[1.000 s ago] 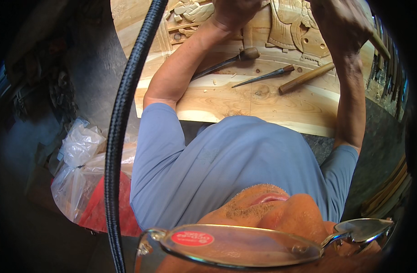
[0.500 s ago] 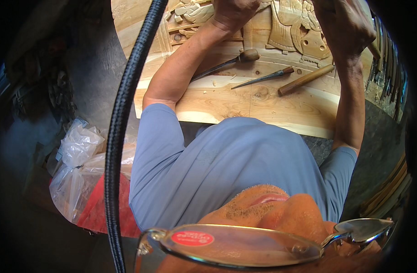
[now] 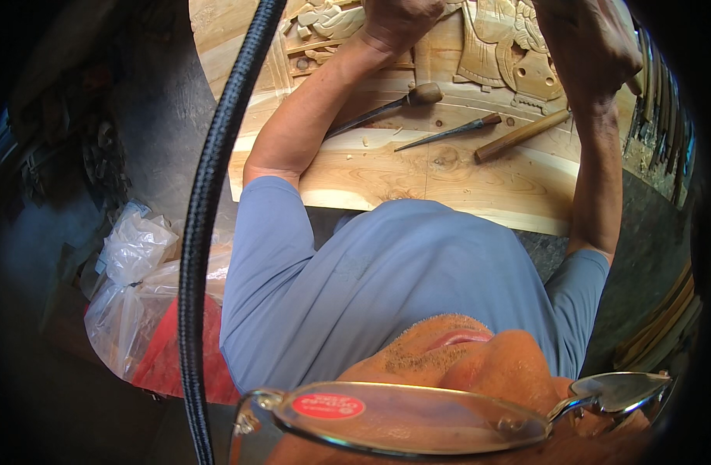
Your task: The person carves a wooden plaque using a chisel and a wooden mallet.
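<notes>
Both my hands are over a carved wooden panel (image 3: 355, 174) and are partly cut off by the upper edge. My left hand (image 3: 402, 22), at the upper middle, is closed; whatever its fingers hold is out of sight. At the upper right, my right hand (image 3: 592, 54) is closed round a wooden handle (image 3: 636, 82), whose end sticks out beside the wrist; its other end is not visible. Below the hands lie a chisel (image 3: 423, 94) with a bulbous wooden handle, a slim pointed tool (image 3: 452, 132) and a round wooden stick (image 3: 522, 136).
Several long-bladed tools (image 3: 664, 116) line the panel's right side. A black braided cable (image 3: 204, 209) hangs across the left of the view. A clear plastic bag (image 3: 134, 256) and a red surface (image 3: 177, 356) are at the lower left. Wood strips (image 3: 665, 325) lie at the right.
The wooden handle in my right hand has tilted slightly, so its end shows a little differently beside the wrist. My left hand and the tools on the panel stay put.
</notes>
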`<move>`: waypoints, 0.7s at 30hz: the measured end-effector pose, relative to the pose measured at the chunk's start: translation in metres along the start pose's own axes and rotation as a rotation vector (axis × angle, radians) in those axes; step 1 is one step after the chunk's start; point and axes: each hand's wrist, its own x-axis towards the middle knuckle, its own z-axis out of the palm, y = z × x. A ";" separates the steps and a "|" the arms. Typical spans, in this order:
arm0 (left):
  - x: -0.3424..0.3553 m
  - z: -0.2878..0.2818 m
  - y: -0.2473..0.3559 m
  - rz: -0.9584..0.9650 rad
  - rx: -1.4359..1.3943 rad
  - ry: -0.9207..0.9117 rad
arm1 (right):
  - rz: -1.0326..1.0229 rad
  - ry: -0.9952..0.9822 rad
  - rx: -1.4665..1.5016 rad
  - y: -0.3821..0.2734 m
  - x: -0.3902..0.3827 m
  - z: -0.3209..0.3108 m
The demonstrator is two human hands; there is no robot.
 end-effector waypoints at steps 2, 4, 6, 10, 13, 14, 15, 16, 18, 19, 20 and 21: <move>-0.003 -0.001 -0.006 0.006 -0.028 0.014 | -0.020 -0.022 -0.019 -0.001 -0.001 0.004; -0.011 -0.003 -0.013 -0.062 -0.099 0.015 | -0.104 -0.129 -0.153 -0.001 -0.004 0.009; -0.008 -0.008 -0.004 0.022 0.030 0.032 | -0.085 -0.136 -0.100 -0.003 0.000 0.006; -0.006 0.008 -0.012 -0.147 -0.195 0.064 | 0.027 -0.043 -0.009 -0.001 0.001 0.000; -0.005 0.001 -0.004 -0.269 -0.165 0.002 | 0.024 0.000 0.027 -0.001 0.000 0.001; -0.004 0.001 -0.003 -0.221 -0.161 0.020 | 0.024 0.004 0.032 -0.001 0.000 0.000; -0.003 0.001 -0.003 -0.172 -0.157 0.037 | 0.026 0.009 0.038 -0.002 0.001 0.000; -0.003 0.001 -0.002 -0.123 -0.151 0.055 | 0.026 0.014 0.047 -0.002 0.002 0.000; -0.002 -0.001 -0.001 -0.083 -0.051 0.039 | 0.024 0.020 0.054 -0.003 0.003 0.000; -0.002 -0.002 -0.001 -0.064 0.000 0.032 | 0.024 0.023 0.060 -0.004 0.004 0.001; -0.002 -0.002 -0.002 -0.059 -0.009 0.039 | 0.023 0.024 0.066 -0.004 0.005 0.001; -0.002 -0.002 -0.002 -0.055 -0.017 0.046 | 0.020 0.024 0.067 -0.005 0.005 0.001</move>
